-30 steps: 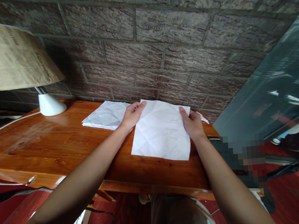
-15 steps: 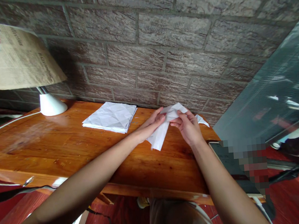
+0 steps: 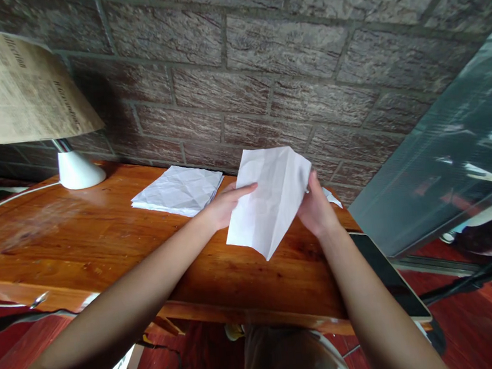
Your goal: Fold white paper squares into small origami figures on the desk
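A white sheet of paper [image 3: 266, 197] with lengthwise creases is held up over the desk, tilted and spread between both hands. My left hand [image 3: 228, 203] grips its left edge, the thumb lying on the front face and the fingers hidden behind. At the right edge my right hand [image 3: 314, 207] holds the sheet, with most of its fingers behind the paper. To the left lies a stack of creased white paper [image 3: 178, 190]. Partly covered by my right hand, a small piece of folded white paper [image 3: 332, 197] rests near the wall.
A lamp with a printed paper shade [image 3: 26, 89] and white base [image 3: 80, 169] stands at the left of the wooden desk [image 3: 82, 233]. A tablet [image 3: 385, 275] lies along the right edge. Behind is a brick wall [image 3: 204, 96], with a translucent panel [image 3: 445, 150] at right.
The paper has been opened out from a narrow folded shape into a wider sheet. My left hand has shifted slightly left, and the hands are farther apart.
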`<state>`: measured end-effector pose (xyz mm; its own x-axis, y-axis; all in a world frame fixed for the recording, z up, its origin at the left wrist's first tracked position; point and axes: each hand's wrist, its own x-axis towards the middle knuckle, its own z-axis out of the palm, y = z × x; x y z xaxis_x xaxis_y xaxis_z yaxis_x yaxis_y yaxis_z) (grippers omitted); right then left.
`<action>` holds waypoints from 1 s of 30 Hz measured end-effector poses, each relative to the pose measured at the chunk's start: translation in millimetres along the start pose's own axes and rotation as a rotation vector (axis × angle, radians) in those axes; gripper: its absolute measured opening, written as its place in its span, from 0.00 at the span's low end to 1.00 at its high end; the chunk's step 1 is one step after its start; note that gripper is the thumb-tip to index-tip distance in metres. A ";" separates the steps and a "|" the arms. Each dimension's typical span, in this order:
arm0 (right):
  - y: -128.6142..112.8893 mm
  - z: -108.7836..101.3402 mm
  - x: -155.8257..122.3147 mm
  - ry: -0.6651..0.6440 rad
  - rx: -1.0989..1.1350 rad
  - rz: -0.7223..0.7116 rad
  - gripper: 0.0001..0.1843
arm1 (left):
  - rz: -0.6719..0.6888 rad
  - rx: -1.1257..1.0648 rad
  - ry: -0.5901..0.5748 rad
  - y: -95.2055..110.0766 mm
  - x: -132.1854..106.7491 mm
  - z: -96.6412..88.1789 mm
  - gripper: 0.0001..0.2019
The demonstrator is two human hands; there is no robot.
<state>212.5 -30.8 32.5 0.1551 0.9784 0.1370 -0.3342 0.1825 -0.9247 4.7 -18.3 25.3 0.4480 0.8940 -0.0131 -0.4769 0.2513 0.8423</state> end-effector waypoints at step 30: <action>8.8 -15.8 -2.1 0.143 -1.085 -0.342 0.14 | 0.484 0.459 0.437 -25.3 27.1 -24.2 0.19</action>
<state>223.9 -32.8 18.4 0.2107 0.8610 0.4630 0.7126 0.1890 -0.6757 10.6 8.5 -9.4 -0.1118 0.9533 0.2806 -0.1407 -0.2947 0.9452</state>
